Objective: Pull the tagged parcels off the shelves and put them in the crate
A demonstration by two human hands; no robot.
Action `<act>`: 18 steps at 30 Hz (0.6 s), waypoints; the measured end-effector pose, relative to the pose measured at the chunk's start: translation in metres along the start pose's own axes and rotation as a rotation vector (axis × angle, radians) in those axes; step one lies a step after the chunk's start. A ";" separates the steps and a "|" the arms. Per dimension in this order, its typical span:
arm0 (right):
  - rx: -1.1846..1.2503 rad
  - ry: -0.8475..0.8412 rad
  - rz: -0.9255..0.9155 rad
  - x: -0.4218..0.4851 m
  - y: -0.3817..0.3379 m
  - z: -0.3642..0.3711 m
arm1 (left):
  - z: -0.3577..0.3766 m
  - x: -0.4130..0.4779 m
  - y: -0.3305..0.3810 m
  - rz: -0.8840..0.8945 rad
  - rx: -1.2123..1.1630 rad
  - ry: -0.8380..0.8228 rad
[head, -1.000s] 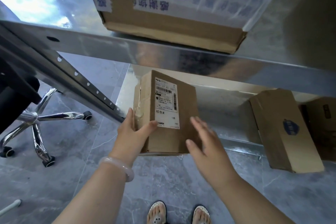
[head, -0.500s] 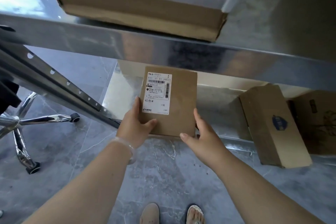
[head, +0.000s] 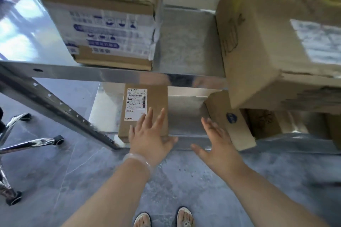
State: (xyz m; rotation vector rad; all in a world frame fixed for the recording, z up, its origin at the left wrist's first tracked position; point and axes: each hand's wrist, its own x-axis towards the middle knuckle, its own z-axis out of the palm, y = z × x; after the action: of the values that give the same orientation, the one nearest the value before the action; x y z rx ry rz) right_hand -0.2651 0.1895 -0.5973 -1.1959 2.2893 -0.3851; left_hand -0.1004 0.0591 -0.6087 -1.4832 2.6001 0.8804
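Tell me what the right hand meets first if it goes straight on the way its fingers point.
Probably the bare lower shelf, in the gap between the labelled parcel and the blue-logo box. The right hand lies close beside that box, so it might brush it; depth is unclear.

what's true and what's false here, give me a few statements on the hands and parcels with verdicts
1. The left hand lies with straight fingers on the small labelled parcel. True.
2. The right hand holds the blue-logo box. False: its fingers are spread and hold nothing.
3. The small labelled parcel sits on the upper shelf. False: it is on the lower shelf, below the taped box.
4. A white label faces up on the small parcel. True.
5. The chair base stands to the person's right. False: it is on the left.
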 end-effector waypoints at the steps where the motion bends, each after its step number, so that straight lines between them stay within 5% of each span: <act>1: 0.012 0.011 0.013 -0.013 0.004 -0.006 | 0.001 -0.008 0.011 0.020 -0.006 -0.020; 9: 0.003 0.038 0.112 -0.078 0.059 -0.051 | 0.024 -0.054 0.096 0.126 -0.029 -0.110; 18: 0.106 0.060 0.163 -0.085 0.165 -0.073 | 0.102 -0.040 0.180 0.018 -0.183 -0.242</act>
State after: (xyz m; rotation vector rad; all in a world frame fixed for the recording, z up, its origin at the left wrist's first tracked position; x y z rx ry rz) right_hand -0.3779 0.3537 -0.5881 -0.9502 2.3653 -0.4806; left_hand -0.2473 0.2097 -0.6001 -1.2953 2.4165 1.2448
